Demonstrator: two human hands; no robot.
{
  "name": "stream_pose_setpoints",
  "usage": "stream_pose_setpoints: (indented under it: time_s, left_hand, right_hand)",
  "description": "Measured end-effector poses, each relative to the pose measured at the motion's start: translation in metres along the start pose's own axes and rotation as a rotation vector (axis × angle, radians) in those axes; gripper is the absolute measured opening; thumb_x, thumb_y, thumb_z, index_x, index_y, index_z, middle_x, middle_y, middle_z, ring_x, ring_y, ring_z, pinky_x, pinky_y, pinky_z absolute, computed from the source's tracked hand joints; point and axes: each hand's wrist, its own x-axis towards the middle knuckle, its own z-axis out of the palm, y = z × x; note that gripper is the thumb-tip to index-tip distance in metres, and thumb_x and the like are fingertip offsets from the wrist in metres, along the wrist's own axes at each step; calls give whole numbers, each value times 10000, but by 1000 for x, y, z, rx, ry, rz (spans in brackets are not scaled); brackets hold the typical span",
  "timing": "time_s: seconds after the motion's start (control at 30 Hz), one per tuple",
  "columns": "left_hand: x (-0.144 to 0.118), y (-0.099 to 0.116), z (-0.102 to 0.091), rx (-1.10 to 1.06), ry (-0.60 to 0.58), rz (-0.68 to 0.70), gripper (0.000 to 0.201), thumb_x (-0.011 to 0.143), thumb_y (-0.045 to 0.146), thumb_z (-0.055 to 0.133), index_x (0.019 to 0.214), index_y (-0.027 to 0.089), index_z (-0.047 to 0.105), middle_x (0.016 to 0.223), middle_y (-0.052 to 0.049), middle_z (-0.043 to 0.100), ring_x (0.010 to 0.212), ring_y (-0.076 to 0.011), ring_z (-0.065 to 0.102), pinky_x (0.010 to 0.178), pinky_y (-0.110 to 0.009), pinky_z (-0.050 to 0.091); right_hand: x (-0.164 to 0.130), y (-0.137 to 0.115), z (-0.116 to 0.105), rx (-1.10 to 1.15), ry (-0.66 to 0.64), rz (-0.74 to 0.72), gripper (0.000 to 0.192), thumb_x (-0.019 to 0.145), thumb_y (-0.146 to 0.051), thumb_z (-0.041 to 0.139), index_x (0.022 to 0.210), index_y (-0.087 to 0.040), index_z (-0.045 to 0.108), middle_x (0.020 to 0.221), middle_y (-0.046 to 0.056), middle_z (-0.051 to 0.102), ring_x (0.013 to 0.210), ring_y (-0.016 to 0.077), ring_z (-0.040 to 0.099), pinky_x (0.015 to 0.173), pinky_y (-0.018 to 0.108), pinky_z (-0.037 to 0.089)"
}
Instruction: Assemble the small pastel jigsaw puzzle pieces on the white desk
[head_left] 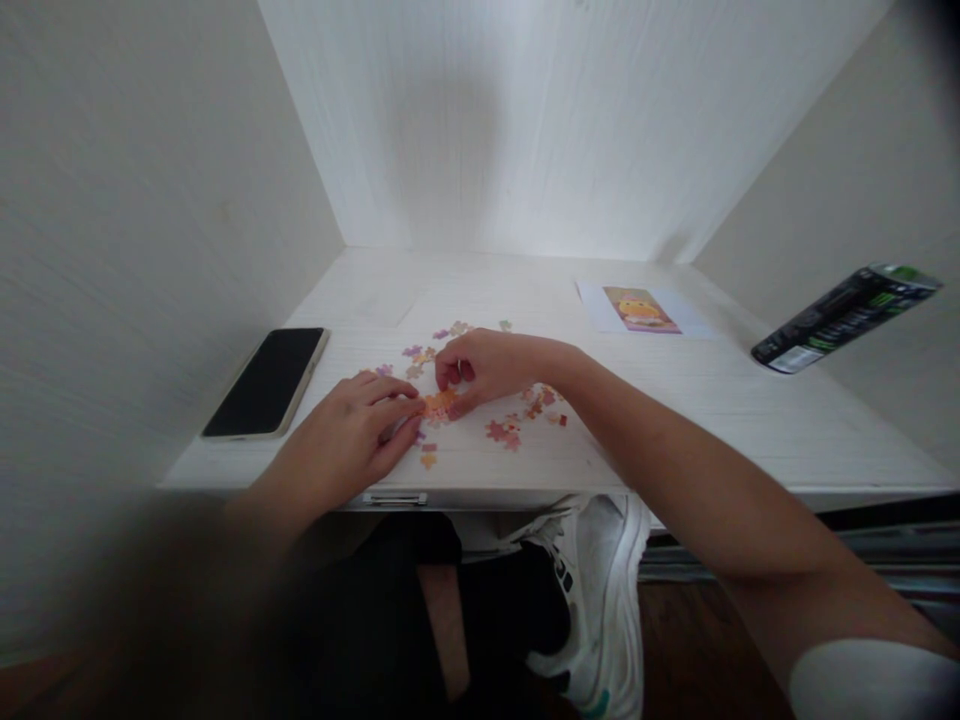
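Both hands meet near the front edge of the white desk (675,400). The left hand (352,440) lies flat, its fingers pressing beside the orange joined puzzle bit (439,403). The right hand (480,365) has its grip nearly closed, fingertips pinching that same bit. Loose puzzle pieces (517,425) lie scattered around (some very close to the edge). A nudge from a wrist could push those off onto the floor. A phone (266,382) rests near the left edge.

Walls (570,120): white wood-grain panels, three sides.
Bench (750,410): white, same grain.
Floor (690,640): dark brown.
Light: brightest on the back panel.
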Motion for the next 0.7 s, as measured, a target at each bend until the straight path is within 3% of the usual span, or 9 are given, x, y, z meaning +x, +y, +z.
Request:
stream_pose_setpoints:
  time_s: [0.5,0.7]
  left_hand:
    - [1,-10,4,-105,85,18,279,950,279,501,1019,154,741,1072,-99,719,980,-230,632,890,-392,522]
    - [1,-9,2,-61,53,34,276,952,277,494,1008,156,736,1112,-90,722,1019,-236,642,949,-426,496]
  right_hand:
    - [0,3,1,11,11,-44,321,707,-398,760,918,-162,708,829,27,651,714,130,532,645,261,381]
    - [0,1,0,-4,5,-26,325,694,-386,770,921,-162,708,825,22,651,708,128,531,644,260,378]
